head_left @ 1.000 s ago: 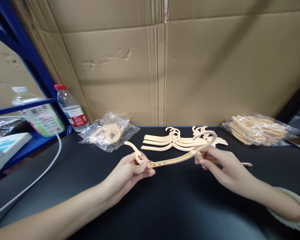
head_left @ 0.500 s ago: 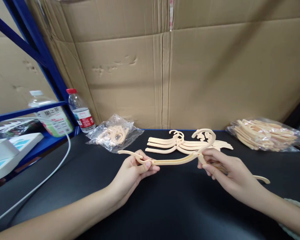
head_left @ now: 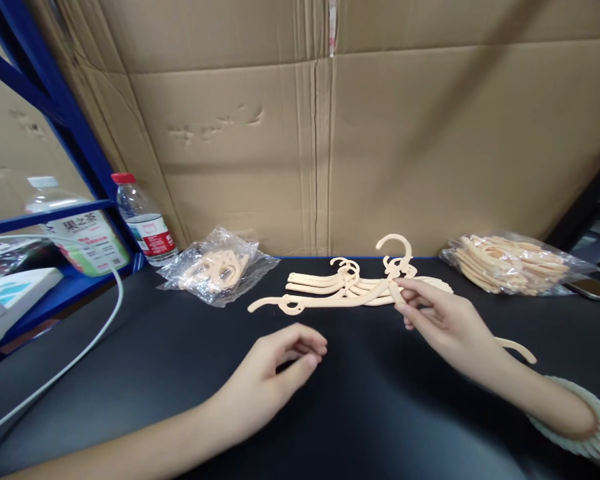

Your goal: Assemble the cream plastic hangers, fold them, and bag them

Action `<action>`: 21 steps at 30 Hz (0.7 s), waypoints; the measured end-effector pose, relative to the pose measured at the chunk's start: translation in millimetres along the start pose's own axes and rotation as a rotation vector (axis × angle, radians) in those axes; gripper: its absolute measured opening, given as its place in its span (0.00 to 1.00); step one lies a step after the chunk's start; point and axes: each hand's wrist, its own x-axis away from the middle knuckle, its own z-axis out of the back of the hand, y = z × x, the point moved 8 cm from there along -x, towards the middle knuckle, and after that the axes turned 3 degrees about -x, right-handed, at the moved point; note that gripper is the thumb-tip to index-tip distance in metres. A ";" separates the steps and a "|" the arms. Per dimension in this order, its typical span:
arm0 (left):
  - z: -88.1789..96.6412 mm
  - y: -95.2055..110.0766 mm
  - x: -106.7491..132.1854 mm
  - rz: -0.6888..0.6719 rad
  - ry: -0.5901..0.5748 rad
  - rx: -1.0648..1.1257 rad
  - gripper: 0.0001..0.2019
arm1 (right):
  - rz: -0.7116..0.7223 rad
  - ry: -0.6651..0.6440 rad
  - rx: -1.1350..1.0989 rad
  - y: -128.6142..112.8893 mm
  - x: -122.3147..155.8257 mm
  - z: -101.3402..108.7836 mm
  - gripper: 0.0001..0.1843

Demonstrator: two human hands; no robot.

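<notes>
My right hand [head_left: 445,320] pinches a cream plastic clothes hanger [head_left: 325,303] near its middle, just below the upright hook. The hanger's left arm stretches away to the left and ends in a ring and a curved tip. Part of its right side is hidden behind my right hand and forearm, and a curved end shows beyond them. Below the hanger's left arm, my left hand [head_left: 275,380] is apart from it, loosely curled and holding nothing. Several similar hangers [head_left: 310,289] lie in a row behind the held one, partly covered by it.
A clear bag [head_left: 220,270] of cream pieces lies at the back left, another bag [head_left: 515,263] at the back right near a phone [head_left: 595,288]. A red-capped bottle [head_left: 147,227], white cable [head_left: 115,313] and power strip [head_left: 30,290] are leftward. Cardboard [head_left: 230,147] stands behind the black table [head_left: 360,413].
My left hand has let go of the hanger's left arm and dropped slightly lower. My right hand still grips the hanger, now turned and closer to the row behind. The view has shifted somewhat.
</notes>
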 end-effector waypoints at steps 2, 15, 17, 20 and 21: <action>-11.4 18.5 8.7 -0.188 -0.102 -0.249 0.09 | 0.037 -0.028 0.062 -0.8 0.7 -4.5 0.13; -26.3 25.8 20.9 -0.425 -0.171 -0.779 0.21 | -0.011 -0.289 0.044 1.6 13.8 -42.1 0.17; -26.9 24.6 21.0 -0.422 -0.166 -0.804 0.23 | 0.004 -0.317 0.071 -1.4 14.2 -43.9 0.16; -27.8 24.5 21.3 -0.415 -0.172 -0.832 0.23 | 0.066 -0.347 0.096 -8.5 12.8 -43.6 0.13; -28.3 24.2 21.2 -0.409 -0.180 -0.847 0.22 | 0.095 -0.351 0.107 -10.4 11.5 -42.4 0.12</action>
